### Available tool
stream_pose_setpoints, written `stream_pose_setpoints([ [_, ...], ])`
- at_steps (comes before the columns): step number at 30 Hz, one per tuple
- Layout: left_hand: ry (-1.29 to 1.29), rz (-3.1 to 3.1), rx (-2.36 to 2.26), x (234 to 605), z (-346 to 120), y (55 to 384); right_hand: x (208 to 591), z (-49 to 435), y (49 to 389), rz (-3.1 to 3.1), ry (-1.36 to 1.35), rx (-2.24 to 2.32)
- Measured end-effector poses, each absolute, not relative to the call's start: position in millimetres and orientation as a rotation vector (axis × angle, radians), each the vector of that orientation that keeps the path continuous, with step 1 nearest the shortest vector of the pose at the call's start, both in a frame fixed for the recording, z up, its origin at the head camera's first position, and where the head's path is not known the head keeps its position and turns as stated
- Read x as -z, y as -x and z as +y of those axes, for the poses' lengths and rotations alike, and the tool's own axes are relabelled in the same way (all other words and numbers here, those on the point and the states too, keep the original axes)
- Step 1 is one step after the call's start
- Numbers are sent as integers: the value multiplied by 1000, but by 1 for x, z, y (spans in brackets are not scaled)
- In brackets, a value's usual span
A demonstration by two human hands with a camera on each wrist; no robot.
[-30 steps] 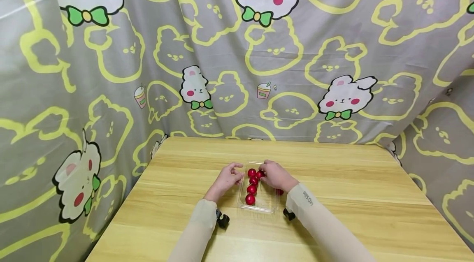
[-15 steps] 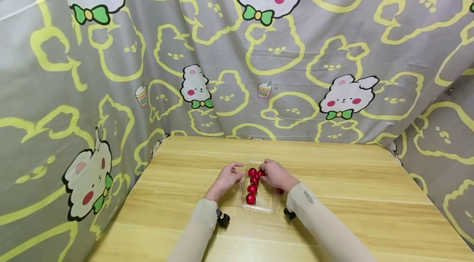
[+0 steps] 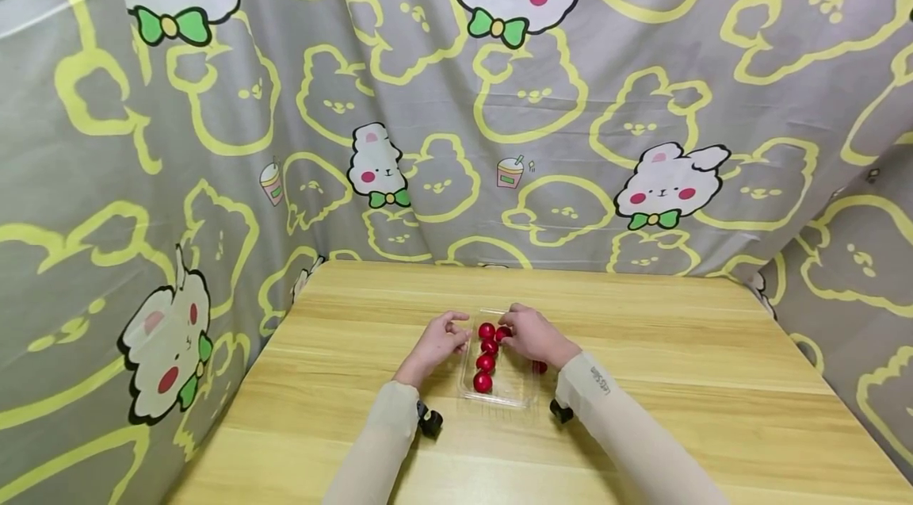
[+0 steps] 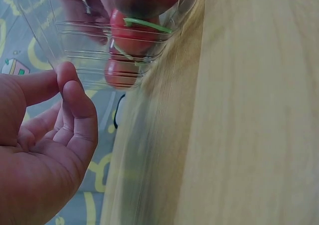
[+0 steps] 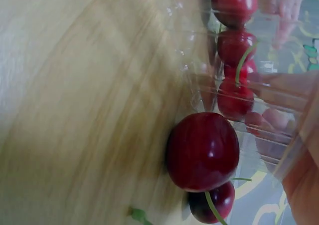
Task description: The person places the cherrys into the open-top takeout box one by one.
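Observation:
A clear plastic box (image 3: 502, 394) holds several red cherries (image 3: 483, 383), lined up along its left side, some with green stems. My left hand (image 3: 441, 340) pinches the box's left rim between thumb and fingertip, as the left wrist view shows near the box corner. Reaching inside over the far right part, my right hand (image 3: 533, 335) holds a cherry (image 5: 236, 100) between its fingertips, seen through the wall in the right wrist view. Outside the right wall lie a large dark cherry (image 5: 203, 152) and a second cherry (image 5: 213, 202) behind it.
The box stands on a light wooden table (image 3: 642, 394). A patterned grey curtain (image 3: 442, 109) hangs along the back and both sides. In the right wrist view a green stem tip (image 5: 138, 215) shows near the lower edge.
Both hands stay almost in place at the box, and the cherries keep their positions. The right forearm has shifted very slightly to the right.

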State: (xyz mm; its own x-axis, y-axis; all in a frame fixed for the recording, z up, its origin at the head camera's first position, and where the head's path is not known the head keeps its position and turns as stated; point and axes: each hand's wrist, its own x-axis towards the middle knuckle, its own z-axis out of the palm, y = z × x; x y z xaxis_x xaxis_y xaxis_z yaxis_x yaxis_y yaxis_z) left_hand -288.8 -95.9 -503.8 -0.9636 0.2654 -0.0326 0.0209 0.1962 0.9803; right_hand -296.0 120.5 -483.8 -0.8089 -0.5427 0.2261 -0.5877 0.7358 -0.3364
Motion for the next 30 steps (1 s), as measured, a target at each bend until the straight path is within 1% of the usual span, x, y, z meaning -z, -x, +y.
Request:
stream_pose_setpoints([
  [4,-281,2278,-1850,503,-96,288,480,124,294,-2793,-939,-722],
  [10,-279,2280,-1838,504,-96,288,474,135,291,-2790,-891,-906],
  [20,-285,2286,-1828,501,-98,287,461,160,290,-2818,-884,-925],
  [23,-299,2282,-1832,492,-98,280,458,169,289,-2838,-860,-927],
  [27,-290,2288,-1827,492,-99,279,453,181,286,-2860,-841,-949],
  [30,-265,2289,-1828,499,-99,285,450,191,284,-2899,-816,-956],
])
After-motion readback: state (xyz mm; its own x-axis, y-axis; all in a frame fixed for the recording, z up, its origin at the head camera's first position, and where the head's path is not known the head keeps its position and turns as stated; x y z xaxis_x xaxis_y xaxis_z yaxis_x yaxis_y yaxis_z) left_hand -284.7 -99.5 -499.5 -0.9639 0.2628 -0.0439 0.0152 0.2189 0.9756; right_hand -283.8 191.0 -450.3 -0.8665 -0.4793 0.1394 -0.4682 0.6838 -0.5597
